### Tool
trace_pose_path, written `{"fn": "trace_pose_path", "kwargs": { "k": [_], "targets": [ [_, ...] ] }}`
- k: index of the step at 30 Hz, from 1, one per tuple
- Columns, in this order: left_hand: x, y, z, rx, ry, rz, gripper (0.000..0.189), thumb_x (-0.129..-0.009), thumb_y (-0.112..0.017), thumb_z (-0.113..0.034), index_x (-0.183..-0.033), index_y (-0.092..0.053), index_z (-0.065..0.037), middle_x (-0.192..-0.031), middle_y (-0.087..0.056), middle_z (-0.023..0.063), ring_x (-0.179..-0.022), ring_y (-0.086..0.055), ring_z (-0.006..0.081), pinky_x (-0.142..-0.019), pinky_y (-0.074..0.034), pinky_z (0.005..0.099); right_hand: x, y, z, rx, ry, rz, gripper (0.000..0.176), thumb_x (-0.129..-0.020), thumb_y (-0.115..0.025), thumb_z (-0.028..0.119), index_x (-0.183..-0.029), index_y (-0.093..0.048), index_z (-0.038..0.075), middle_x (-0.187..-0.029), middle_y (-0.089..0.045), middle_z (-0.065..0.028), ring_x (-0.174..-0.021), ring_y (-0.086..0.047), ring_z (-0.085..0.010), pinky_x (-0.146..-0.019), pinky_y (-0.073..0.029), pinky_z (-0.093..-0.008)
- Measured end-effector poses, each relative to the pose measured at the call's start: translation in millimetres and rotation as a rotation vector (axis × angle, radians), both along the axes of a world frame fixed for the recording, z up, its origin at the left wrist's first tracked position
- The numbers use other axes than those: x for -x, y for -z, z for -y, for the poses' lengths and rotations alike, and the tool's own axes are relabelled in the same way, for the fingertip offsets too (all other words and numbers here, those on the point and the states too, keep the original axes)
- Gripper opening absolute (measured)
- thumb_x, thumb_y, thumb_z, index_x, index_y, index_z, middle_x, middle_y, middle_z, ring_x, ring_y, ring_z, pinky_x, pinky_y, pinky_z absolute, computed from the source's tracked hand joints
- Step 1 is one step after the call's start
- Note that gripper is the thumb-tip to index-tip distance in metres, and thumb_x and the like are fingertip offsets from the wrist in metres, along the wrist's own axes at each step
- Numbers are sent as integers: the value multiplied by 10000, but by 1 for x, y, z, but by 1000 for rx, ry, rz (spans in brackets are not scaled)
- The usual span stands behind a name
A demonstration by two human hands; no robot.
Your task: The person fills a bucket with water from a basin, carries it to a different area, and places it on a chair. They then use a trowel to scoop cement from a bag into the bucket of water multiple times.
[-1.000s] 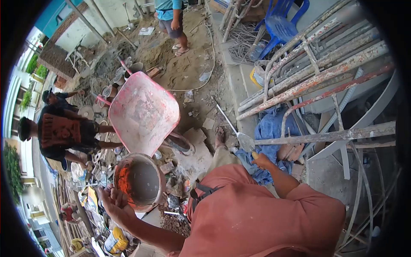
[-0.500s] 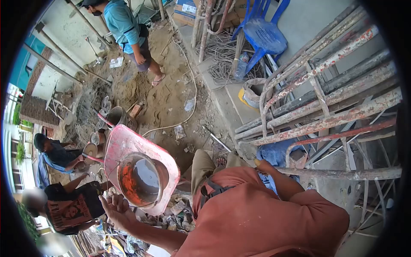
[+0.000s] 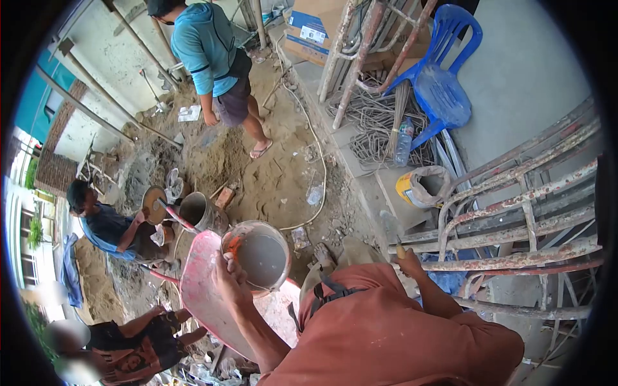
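My left hand (image 3: 230, 278) is closed at the near left rim of a bucket (image 3: 283, 283); the handle itself is hard to make out. Grey liquid with an orange-red patch at its left side fills the bucket, which hangs over the right edge of a red-and-white wheelbarrow (image 3: 209, 302). Over on the right, my right hand (image 3: 408, 262) grips the wooden handle of a trowel (image 3: 391, 225), its grey blade pointing away from me beside the metal frames.
Painted metal frames (image 3: 553, 251) lie at right. Beyond are a blue chair (image 3: 441, 96), a yellow-and-white bucket (image 3: 428, 186) and metal rods (image 3: 373, 122). A person in light blue (image 3: 206, 48) stands ahead; two others are at left. A hose (image 3: 324, 167) crosses the sand.
The bucket has come up and rightward out of the wheelbarrow along with my left hand. My right hand still has the trowel. The view has shifted, and the person at lower left now bends lower.
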State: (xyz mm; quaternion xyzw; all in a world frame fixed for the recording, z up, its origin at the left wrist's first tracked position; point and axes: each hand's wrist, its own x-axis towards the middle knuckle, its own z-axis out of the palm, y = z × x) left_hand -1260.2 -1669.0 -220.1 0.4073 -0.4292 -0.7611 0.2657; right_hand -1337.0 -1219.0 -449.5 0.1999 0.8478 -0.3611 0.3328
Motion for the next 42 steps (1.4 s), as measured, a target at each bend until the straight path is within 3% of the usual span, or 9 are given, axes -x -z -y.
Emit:
{"fn": "trace_pose_path", "kwargs": {
  "k": [3, 6, 8, 12, 16, 20, 24, 31, 42],
  "targets": [
    [31, 22, 9, 13, 19, 82, 285, -961, -515, -345, -826, -569, -100, -587, -355, -105, -457, -273, -6, -407, -171, 175, 38, 17, 37, -186, -246, -494, 551, -831, -661, 376, -1078, -343, -1, -862, -598, -247, -630, -616, -378, -550, -480, -423],
    [59, 48, 18, 20, 41, 79, 308, -961, -507, -374, -831, -572, -102, -587, -357, -109, -456, -266, -8, -410, -171, 173, 77, -40, 102, -38, -248, -718, 440, -877, -606, 287, -1139, -374, 20, -816, -609, -284, -758, -618, -451, -628, -483, -499],
    [75, 55, 19, 19, 48, 73, 327, -959, -503, -394, -834, -574, -101, -588, -361, -110, -456, -264, -9, -413, -174, 173, 97, -102, 149, 136, -194, -617, 385, -901, -570, 242, -1154, -368, 33, -793, -600, -272, -735, -618, -433, -604, -477, -496],
    [105, 65, 16, 8, 83, 102, 390, -953, -490, -454, -821, -564, -95, -591, -347, -110, -462, -262, 4, -420, -187, 175, 129, -123, 223, 383, -493, -1033, 312, -956, -483, 178, -1194, -303, 86, -667, -533, -174, -550, -570, -319, -490, -454, -426],
    [120, 71, 15, -38, 229, 119, 487, -931, -462, -559, -819, -579, -100, -597, -358, -95, -491, -290, 21, -440, -191, 180, 137, -153, 287, 939, -169, -287, 349, -992, -430, 376, -1169, -283, 114, -671, -521, -67, -468, -476, -125, -385, -371, -294],
    [146, 76, 15, -115, 179, 60, 511, -926, -457, -574, -759, -554, -101, -571, -355, -67, -467, -280, 39, -426, -209, 194, 143, -153, 294, 1010, -186, -263, 433, -933, -576, 368, -1128, -304, 93, -686, -526, -76, -487, -484, -121, -387, -353, -288],
    [179, 89, 10, -96, 250, 177, 491, -920, -490, -556, -730, -538, -106, -538, -333, -66, -444, -266, 41, -403, -212, 195, 157, -129, 254, 730, -139, -340, 443, -924, -602, 341, -1135, -326, 66, -744, -514, -64, -562, -477, -116, -471, -422, -299],
    [261, 114, -6, -85, 456, 269, 421, -924, -527, -502, -729, -506, -129, -550, -290, -84, -450, -243, 35, -410, -197, 210, 171, -69, 127, 113, -18, -467, 666, -769, -744, 411, -1119, -369, -14, -847, -606, -233, -773, -617, -399, -689, -472, -460],
    [368, 101, -50, 19, 645, 332, 331, -939, -557, -356, -703, -474, -139, -548, -316, -77, -458, -293, 48, -430, -238, 233, 154, -22, 11, 30, 379, -125, 588, -680, -763, 392, -1006, -540, -45, -866, -638, -234, -837, -647, -364, -711, -489, -434]
  ]
}}
